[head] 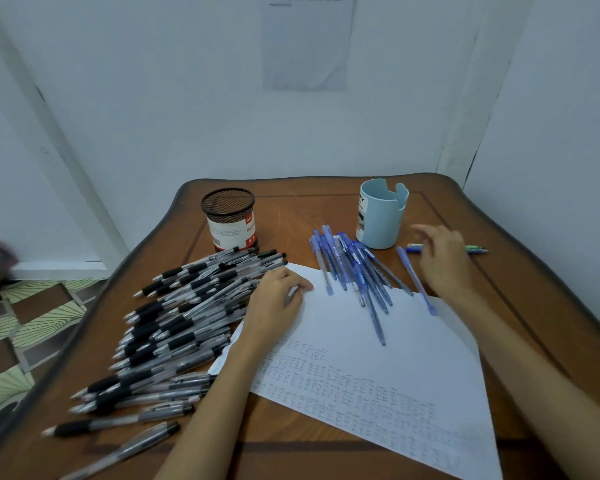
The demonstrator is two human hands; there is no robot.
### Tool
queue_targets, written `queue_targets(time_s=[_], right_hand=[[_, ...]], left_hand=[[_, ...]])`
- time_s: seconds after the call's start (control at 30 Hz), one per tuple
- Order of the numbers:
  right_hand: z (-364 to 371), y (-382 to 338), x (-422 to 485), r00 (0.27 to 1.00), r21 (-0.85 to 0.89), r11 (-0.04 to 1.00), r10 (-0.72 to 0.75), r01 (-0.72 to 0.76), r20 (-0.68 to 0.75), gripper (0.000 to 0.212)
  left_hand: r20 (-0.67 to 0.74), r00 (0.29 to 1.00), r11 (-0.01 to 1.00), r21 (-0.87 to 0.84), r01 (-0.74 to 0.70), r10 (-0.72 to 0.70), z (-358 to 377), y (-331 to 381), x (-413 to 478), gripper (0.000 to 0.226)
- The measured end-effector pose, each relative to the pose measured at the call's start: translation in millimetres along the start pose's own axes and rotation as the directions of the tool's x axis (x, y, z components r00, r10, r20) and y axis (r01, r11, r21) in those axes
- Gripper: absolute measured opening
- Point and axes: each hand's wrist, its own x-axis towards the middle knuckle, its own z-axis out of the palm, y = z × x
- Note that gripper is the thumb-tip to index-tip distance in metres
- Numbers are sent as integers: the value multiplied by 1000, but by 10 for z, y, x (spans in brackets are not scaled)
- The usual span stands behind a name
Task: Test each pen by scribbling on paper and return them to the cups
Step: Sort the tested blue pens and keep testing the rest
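Head view: short pens (414,248) lie parallel to the far edge of the bench (291,209), right under your right hand (444,261) with fingers (425,233) loosely spread, while your left hand (274,306) grips a grey pen (291,293).

Head view: wide-angle, faces forward-down, close over table (291,216), wall (187,98) beyond.

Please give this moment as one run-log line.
left hand: on paper corner, pinching a grey pen | right hand: open, blurred, over loose pens beside blue cup | black pens, blue pens: piled on table
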Motion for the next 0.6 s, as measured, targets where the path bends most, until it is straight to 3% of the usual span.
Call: queue_targets(time_s=[0.07,0.17,0.5,0.57,0.6], right_hand=[[-14,225,239,994,-232,972,47,-23,100,45],[-12,533,445,951,-461,881,45,107,307,40],[-92,686,584,884,-522,758,-151,390,442,26],[-183,633,540,902,-463,795,-231,392,366,15],[-248,575,478,925,-367,858,-278,361,258,8]], left_hand=[[2,1000,1000,-1,4,-4,-7,3,4,23],[1,1000,1000,2,4,-4,-16,16,-5,23],[18,1000,1000,10,14,-14,-20,12,-8,23],[11,1000,1000,10,13,-13,-20,15,-8,23],[10,1000,1000,10,14,-14,-23,18,-9,23]])
